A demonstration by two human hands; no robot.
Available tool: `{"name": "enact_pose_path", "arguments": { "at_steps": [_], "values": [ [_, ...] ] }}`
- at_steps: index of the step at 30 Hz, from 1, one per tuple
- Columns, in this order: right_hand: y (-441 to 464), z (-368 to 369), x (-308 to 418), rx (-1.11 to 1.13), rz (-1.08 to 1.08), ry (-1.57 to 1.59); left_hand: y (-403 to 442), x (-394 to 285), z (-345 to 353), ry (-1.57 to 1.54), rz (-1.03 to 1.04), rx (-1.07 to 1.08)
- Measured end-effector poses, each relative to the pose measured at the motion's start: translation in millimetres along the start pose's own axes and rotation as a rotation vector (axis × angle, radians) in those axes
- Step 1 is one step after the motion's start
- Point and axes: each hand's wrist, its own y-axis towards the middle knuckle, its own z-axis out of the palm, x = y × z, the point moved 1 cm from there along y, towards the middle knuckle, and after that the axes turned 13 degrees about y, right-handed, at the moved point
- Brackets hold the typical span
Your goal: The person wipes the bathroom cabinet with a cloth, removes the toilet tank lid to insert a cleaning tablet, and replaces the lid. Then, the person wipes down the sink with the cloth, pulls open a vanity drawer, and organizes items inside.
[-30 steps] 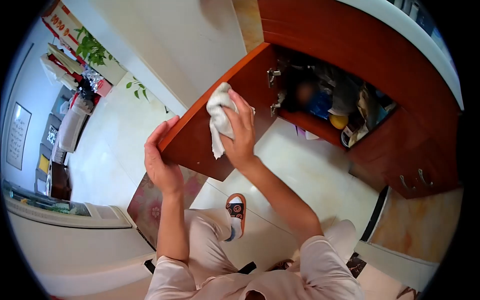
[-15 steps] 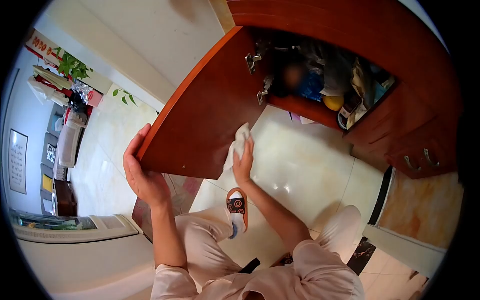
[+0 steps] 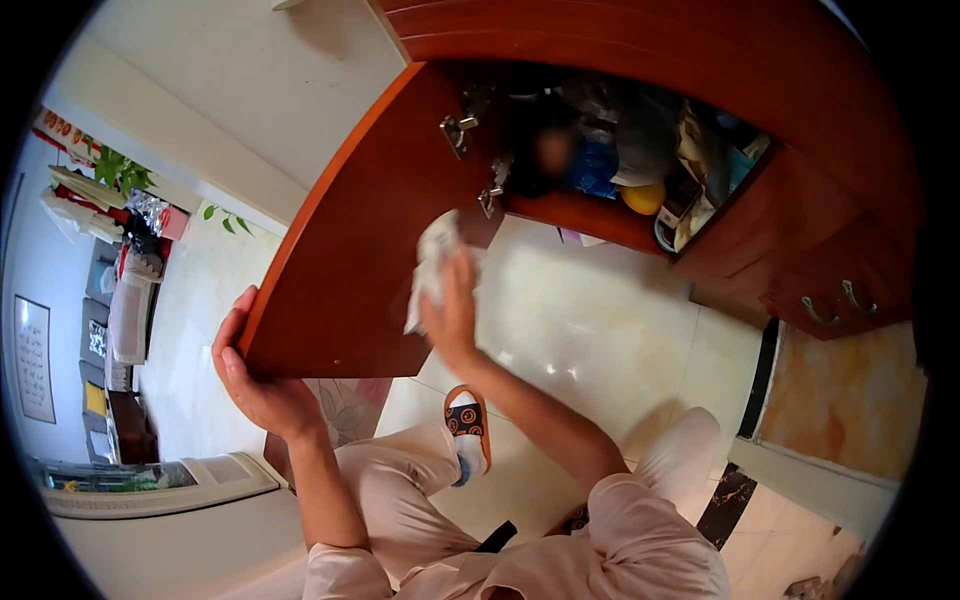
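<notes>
A red-brown cabinet door [image 3: 340, 230] stands swung out on two metal hinges. My left hand [image 3: 265, 385] grips its outer corner, fingers on the edge and palm beneath. Against the inner face, near the lower edge on the hinge side, my right hand [image 3: 450, 310] holds a whitish cloth [image 3: 433, 262], slightly blurred. Inside the cabinet [image 3: 590, 222] lie a blue bag [image 3: 596, 168], a yellow round item [image 3: 643, 198], a grey bag [image 3: 648, 140] and other packed things.
A closed cabinet door with two handles [image 3: 838, 303] is at the right. A white wall [image 3: 240, 90] stands behind the open door. My slippered foot [image 3: 467, 425] is on the tiled floor below. Green leaves [image 3: 120, 170] and a sofa show at the left.
The cloth and my right hand went from the middle of the door down to its lower edge, then slightly back up along it. The door shifted left in view, my left hand still on its corner.
</notes>
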Motion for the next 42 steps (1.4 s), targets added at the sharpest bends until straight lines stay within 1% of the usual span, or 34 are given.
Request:
{"name": "enact_pose_path", "arguments": {
  "at_steps": [2, 3, 4, 5, 6, 8, 10, 12, 14, 15, 16, 17, 18, 19, 20, 22, 25, 28, 29, 31, 32, 34, 35, 36, 37, 39, 40, 42],
  "values": [
    [7.2, -3.3, 51.7, 0.181, -0.016, 0.148, -0.8, 0.6, -0.8, -0.032, -0.008, 0.022],
    [13.4, 0.6, 50.9, 0.16, -0.119, 0.218, -1.7, -0.2, -1.8, -0.04, -0.01, 0.031],
    [19.4, 0.8, 39.6, 0.169, -0.153, 0.204, -1.7, -1.0, -2.3, -0.048, -0.011, 0.039],
    [25.3, -1.8, 28.1, 0.124, -0.12, 0.182, -1.2, -2.1, -2.1, -0.042, -0.011, 0.04],
    [30.3, -5.2, 17.1, 0.08, -0.087, 0.16, -1.2, -3.3, -1.7, -0.037, -0.013, 0.04],
    [21.4, -7.8, -27.7, -0.154, 0.197, 0.186, -3.7, -2.3, -3.3, -0.03, -0.017, 0.044],
    [-1.0, -13.3, -51.9, -0.26, 0.316, 0.197, -2.9, 0.1, -4.1, -0.038, 0.0, 0.055],
    [-21.6, -19.9, -55.3, -0.19, 0.343, 0.075, -1.2, 2.8, -6.6, -0.043, 0.0, 0.053],
    [-22.4, -42.3, -56.6, -0.058, 0.46, 0.134, -2.7, 3.8, -6.8, -0.037, -0.002, 0.057],
    [-23.2, -59.1, -70.7, 0.025, 0.425, 0.122, -3.5, 2.7, -6.8, -0.031, 0.0, 0.059],
    [-10.6, -82.0, -58.5, 0.096, 0.304, 0.034, -2.9, 2.0, -6.4, -0.026, 0.003, 0.058],
    [0.6, -103.7, -56.5, 0.128, 0.192, -0.112, -2.2, 1.9, -6.1, -0.035, -0.004, 0.063],
    [16.6, -127.2, -49.1, 0.124, 0.137, -0.176, -2.5, 1.4, -6.8, -0.04, -0.015, 0.064],
    [37.0, -144.8, -39.2, 0.136, 0.091, -0.375, -3.5, 0.6, -7.7, -0.044, -0.028, 0.064],
    [51.5, -156.3, -36.5, 0.148, -0.008, -0.505, -4.7, -1.6, -6.3, -0.049, -0.04, 0.04],
    [75.6, -159.5, -56.2, 0.279, 0.003, -0.664, -5.8, -7.1, -0.1, -0.058, -0.055, 0.0],
    [98.2, -134.4, -94.6, 0.496, -0.012, -0.825, -3.3, -2.7, -1.1, -0.024, -0.035, -0.022],
    [113.7, -127.4, -101.7, 0.472, 0.089, -0.896, -4.5, -6.8, 1.3, -0.009, -0.053, -0.046],
    [111.2, -131.2, -96.7, 0.476, 0.09, -0.881, -4.5, -6.9, -0.6, -0.019, -0.056, -0.015],
    [100.3, -147.6, -102.9, 0.439, 0.052, -0.965, -3.4, -6.6, -6.1, -0.042, -0.058, 0.036],
    [94.6, -160.1, -107.2, 0.424, 0.03, -1.007, -4.2, -8.6, -6.5, 0.046, 0.011, 0.0],
    [94.1, -191.4, -88.4, 0.364, 0.064, -0.987, -7.9, -13.1, -5.2, 0.225, 0.142, -0.066],
    [92.2, -200.9, -80.4, 0.362, 0.074, -0.989, -11.1, -12.3, -10.2, 0.36, 0.345, -0.145],
    [90.9, -208.8, -73.4, 0.361, 0.08, -0.99, -17.6, -13.7, -15.1, 0.441, 0.549, -0.178],
    [90.9, -212.5, -69.5, 0.36, 0.09, -0.992, -33.9, -13.7, -18.5, 0.486, 0.66, -0.215],
    [87.3, -203.9, -79.8, 0.416, 0.081, -1.041, -52.6, -20.6, -16.1, 0.438, 0.882, 0.125],
    [88.7, -196.1, -82.2, 0.442, 0.072, -1.065, -56.8, -25.1, 8.7, 0.404, 0.891, 0.333],
    [94.2, -179.0, -82.9, 0.547, -0.013, -0.95, -65.9, -33.4, 57.8, 0.339, 0.83, 0.754]
  ]
}}
